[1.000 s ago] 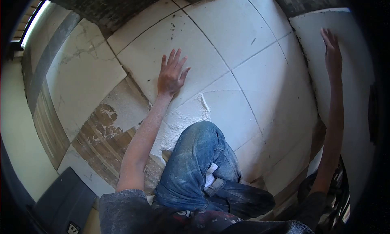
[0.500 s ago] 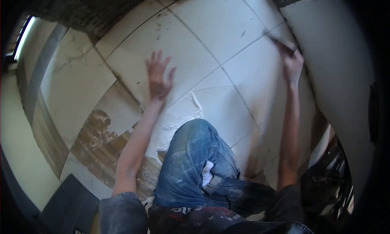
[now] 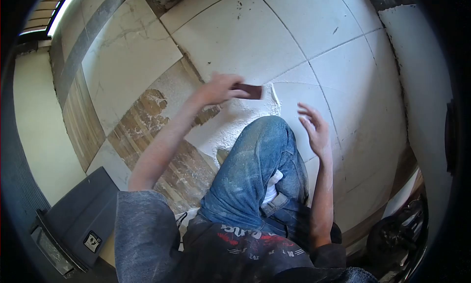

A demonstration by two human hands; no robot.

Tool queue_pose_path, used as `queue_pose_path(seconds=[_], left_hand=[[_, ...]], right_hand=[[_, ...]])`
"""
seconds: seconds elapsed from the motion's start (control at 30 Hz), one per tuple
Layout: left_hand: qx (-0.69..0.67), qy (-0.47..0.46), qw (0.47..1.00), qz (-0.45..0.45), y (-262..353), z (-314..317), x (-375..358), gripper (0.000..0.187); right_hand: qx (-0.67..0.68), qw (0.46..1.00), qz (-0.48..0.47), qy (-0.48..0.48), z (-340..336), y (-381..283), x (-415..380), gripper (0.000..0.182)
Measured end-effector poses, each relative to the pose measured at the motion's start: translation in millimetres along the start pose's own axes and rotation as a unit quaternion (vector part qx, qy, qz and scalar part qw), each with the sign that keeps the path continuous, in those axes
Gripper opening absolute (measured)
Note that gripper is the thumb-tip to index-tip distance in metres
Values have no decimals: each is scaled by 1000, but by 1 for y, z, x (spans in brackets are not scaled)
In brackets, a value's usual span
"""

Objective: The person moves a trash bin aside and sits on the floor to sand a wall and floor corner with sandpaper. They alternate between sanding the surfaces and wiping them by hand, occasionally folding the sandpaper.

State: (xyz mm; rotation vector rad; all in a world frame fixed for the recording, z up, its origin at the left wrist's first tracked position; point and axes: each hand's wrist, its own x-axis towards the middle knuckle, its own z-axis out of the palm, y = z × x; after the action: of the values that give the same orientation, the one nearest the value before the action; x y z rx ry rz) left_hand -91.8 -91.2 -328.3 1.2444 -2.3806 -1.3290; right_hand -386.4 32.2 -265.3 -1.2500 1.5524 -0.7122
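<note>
In my left hand [image 3: 216, 90] is a small flat reddish-brown block [image 3: 252, 91], gripped between thumb and fingers. It hovers over or just meets a patch of white powdery material [image 3: 230, 123] on the floor in front of my knee; contact is hard to judge. My right hand [image 3: 316, 132] holds nothing, its fingers apart, above the white floor tiles [image 3: 260, 35] right of the knee. Left of the patch lies a wood-patterned surface [image 3: 171, 158] smeared with white residue.
A dark grey case [image 3: 81, 219] stands at lower left. A pale wall or panel [image 3: 419, 72] borders the right side, with dark equipment [image 3: 392, 239] at lower right. My bent jeans-clad leg [image 3: 255, 170] takes up the middle. A barred opening [image 3: 41, 13] shows at upper left.
The block has passed from my right hand to my left. My right hand has come back from the far right toward my knee, and the view has shifted left.
</note>
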Motion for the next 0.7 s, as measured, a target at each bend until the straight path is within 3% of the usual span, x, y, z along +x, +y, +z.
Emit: queue_pose_path(seconds=[0.07, 0.13, 0.2, 0.27, 0.3, 0.37, 0.4, 0.43, 0.47, 0.5, 0.57, 0.63, 0.67, 0.7], left_hand=[[134, 47, 989, 50, -36, -22, -9, 40], [161, 168, 971, -63, -72, -44, 3, 41], [138, 322, 900, -258, -71, -96, 21, 38], [112, 529, 819, -192, -115, -127, 32, 38], [112, 528, 821, -188, -102, -131, 35, 38], [-110, 289, 942, -128, -56, -137, 45, 41], [-123, 179, 974, -68, -51, -118, 52, 42], [-87, 17, 994, -71, -30, -106, 56, 45], [-65, -52, 995, -48, -22, -90, 60, 46], [23, -51, 997, -50, -21, -82, 64, 44], [45, 180, 973, -137, -65, -74, 76, 43], [-9, 494, 855, -161, -63, -101, 79, 44], [-10, 493, 856, -158, -60, -106, 87, 44], [-111, 461, 866, -157, -60, -112, 96, 45]], right_hand=[[22, 999, 28, -11, 5, 21, -18, 33], [40, 997, 55, -21, 10, 32, -34, 32], [55, 995, 78, -17, 18, 35, -49, 30], [39, 997, 72, 9, 24, 27, -60, 30], [21, 997, 60, 34, 23, 24, -63, 29], [30, 996, 68, 43, 19, 23, -67, 29], [51, 994, 87, 47, 16, 21, -67, 29], [72, 991, 105, 49, 15, 21, -66, 29], [73, 991, 105, 49, 17, 21, -64, 29], [68, 991, 107, 51, 16, 22, -61, 29], [59, 991, 110, 55, 14, 19, -60, 29], [45, 994, 86, 52, 13, 9, -59, 29], [36, 994, 88, 50, 13, 9, -59, 29], [33, 995, 84, 51, 12, 11, -56, 29]])
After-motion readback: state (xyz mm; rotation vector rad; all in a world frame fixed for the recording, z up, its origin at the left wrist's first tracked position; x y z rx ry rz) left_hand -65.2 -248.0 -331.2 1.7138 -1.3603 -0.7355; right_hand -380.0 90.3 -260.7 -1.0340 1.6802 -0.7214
